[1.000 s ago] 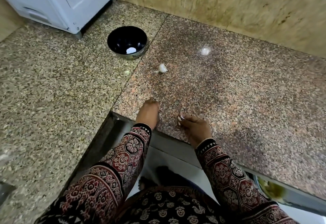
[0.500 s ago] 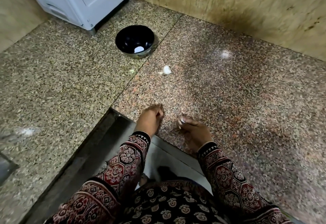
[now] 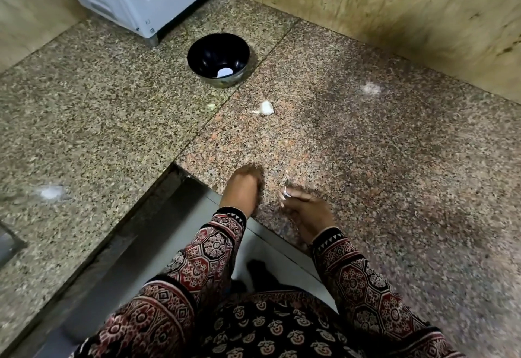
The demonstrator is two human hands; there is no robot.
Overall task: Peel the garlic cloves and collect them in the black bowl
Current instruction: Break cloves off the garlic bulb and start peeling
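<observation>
"Well, where's the clove (image 3: pixel 265 108)?"
"Lying on the table (image 3: pixel 366 160), near the bowl (image 3: pixel 197 56). A white lump (image 3: pixel 225 72) sits inside that."
"And the hands?"
"Right grip (image 3: pixel 307 211) pinches a white bit (image 3: pixel 285 192) at its fingertips. Left grip (image 3: pixel 244 188) rests curled at the table's edge. Whether it holds anything, I can't tell."

Granite counter (image 3: pixel 366 174) w/ black bowl (image 3: pixel 218 58), garlic clove (image 3: pixel 265 107).
</observation>
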